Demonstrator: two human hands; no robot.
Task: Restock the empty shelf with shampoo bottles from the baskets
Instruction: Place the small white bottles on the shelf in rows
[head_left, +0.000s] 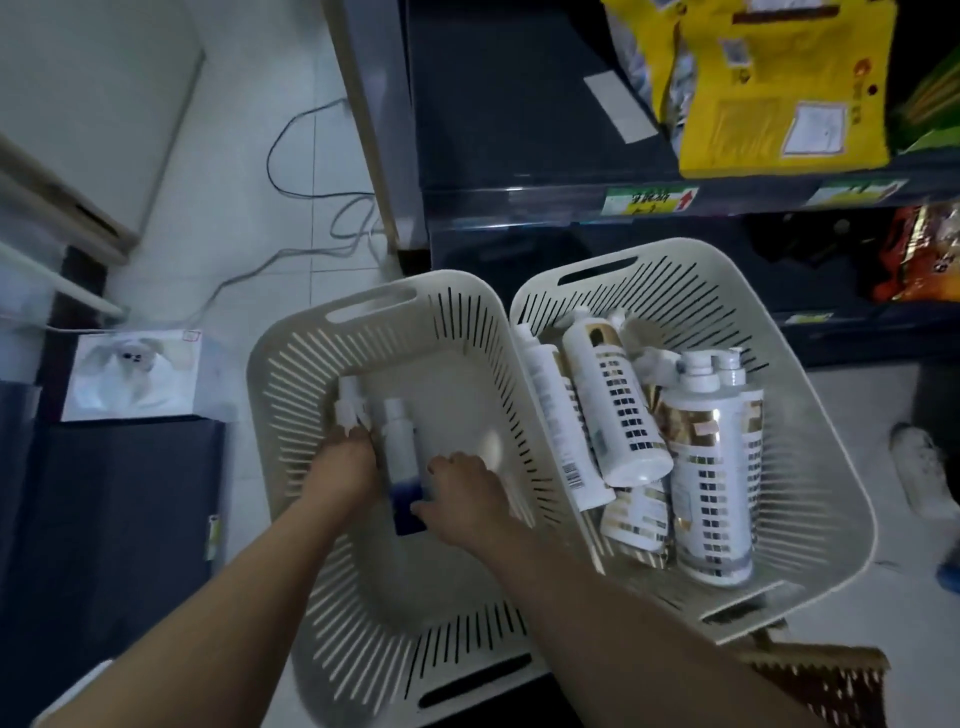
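Inside the left basket, closer to its left wall, lies a blue-and-white bottle. Its long axis runs from the near rim to the far rim, with the cap away from the person and the blue base toward them. The right hand grips this base, with the thumb on the blue part. The left hand, just beside the same bottle, is curled around a white pump bottle; only the pump shows past the fingers.

Both hands have their bottles, so I judge the lift must go up and forward, because the bare dark shelf stands beyond the basket's far rim.

Just right of the left basket, the right basket holds more white-and-gold bottles. One white bottle there carries a barcode. The green-yellow price tag on the shelf edge shows a red arrow, but its writing is too blurred to read.
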